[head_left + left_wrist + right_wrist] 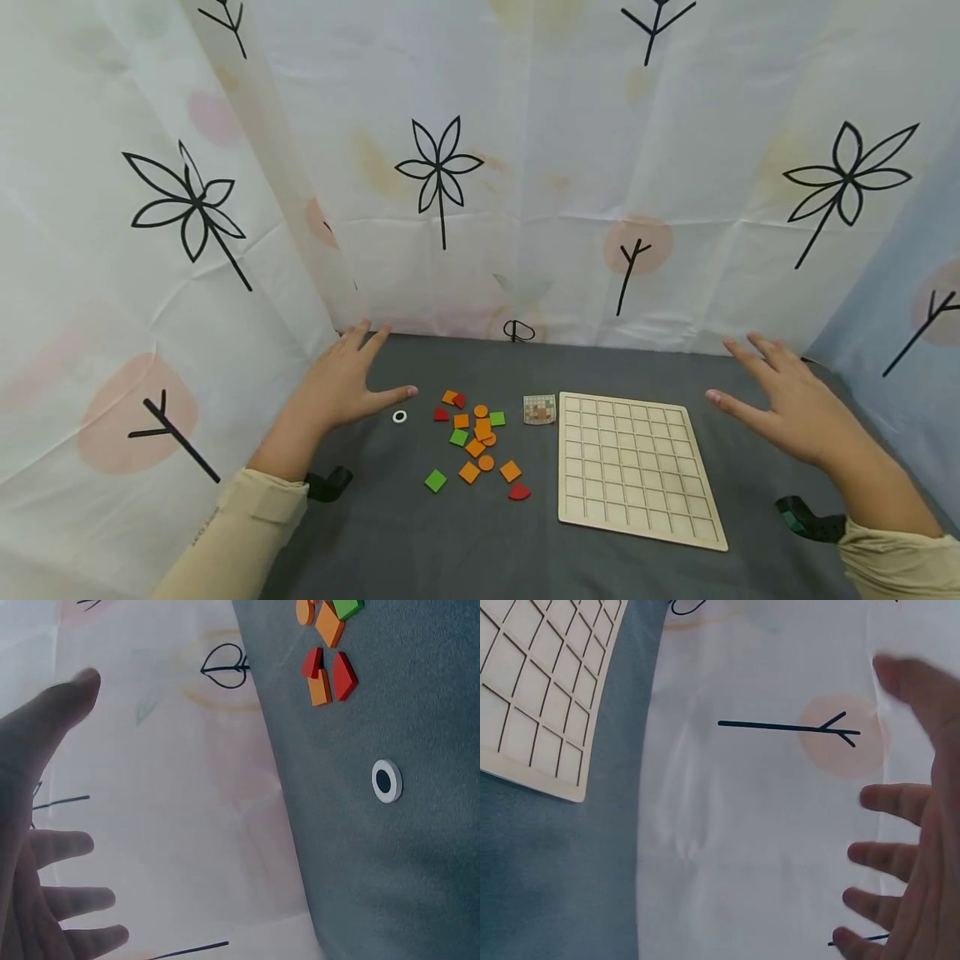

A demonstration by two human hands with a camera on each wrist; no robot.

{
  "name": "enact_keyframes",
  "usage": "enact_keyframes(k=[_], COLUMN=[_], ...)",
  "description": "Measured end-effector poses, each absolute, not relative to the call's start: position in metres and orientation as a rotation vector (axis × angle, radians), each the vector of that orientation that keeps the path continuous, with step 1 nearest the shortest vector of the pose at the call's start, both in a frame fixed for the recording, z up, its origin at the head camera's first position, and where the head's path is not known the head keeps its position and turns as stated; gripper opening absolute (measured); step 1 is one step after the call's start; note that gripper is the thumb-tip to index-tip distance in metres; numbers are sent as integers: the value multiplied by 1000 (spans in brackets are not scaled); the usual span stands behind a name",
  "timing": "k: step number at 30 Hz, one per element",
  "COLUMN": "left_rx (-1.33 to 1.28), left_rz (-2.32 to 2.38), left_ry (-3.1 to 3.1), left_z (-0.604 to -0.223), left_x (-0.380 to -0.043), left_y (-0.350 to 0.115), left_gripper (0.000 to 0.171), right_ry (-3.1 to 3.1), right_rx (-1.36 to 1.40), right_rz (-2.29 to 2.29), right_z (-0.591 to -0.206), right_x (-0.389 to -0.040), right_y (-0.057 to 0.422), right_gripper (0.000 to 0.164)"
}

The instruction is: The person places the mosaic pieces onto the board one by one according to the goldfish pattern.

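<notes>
My left hand (pixel 341 379) hovers over the left of the table with fingers spread, holding nothing. Nearest to its thumb lies a white ring (pixel 400 417) with a dark centre. Right of that are scattered several flat pieces: orange squares (pixel 511 472), orange circles (pixel 486 462), green squares (pixel 436 481) and red wedge-like pieces (pixel 519 492). A pale wooden board (pixel 637 467) with a grid of square cells lies right of centre. Beyond its right edge my right hand (pixel 795 404) is raised, fingers apart and nothing in it. In both wrist views the fingers are spread before the curtain.
A small card (pixel 539 409) with a coloured grid pattern lies by the board's upper left corner. Dark grey cloth (pixel 420 550) covers the table. A white curtain (pixel 525 275) printed with plants hangs at the back and both sides. Dark devices sit on both wrists.
</notes>
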State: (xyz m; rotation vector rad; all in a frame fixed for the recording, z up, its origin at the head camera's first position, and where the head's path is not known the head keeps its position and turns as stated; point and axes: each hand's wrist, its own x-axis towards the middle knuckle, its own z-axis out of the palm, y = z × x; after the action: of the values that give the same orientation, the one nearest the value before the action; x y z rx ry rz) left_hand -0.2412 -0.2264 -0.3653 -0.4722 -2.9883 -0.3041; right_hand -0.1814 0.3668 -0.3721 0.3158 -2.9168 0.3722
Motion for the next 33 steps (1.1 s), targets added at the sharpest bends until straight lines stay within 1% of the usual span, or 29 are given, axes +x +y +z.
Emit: enact_keyframes(k=[7, 12, 21, 33], left_rx=[-484, -502, -502, -499], left_rz=[-397, -513, -673, -801], left_ry=[-2929, -2921, -2893, -2885], left_z=[-379, -395, -428, -462], left_x=[-241, -242, -240, -232], left_y=[-220, -215, -204, -192], left_gripper=[96, 90, 85, 76], right_ry=[-2736, -2687, -2695, -2695], right_rx=[453, 478, 476, 432], right_rz=[595, 671, 804, 906], right_z=[-392, -412, -444, -474], right_x=[-182, -180, -173, -166], right_y=[371, 372, 369, 365], right_gripper=[78, 68, 62, 58])
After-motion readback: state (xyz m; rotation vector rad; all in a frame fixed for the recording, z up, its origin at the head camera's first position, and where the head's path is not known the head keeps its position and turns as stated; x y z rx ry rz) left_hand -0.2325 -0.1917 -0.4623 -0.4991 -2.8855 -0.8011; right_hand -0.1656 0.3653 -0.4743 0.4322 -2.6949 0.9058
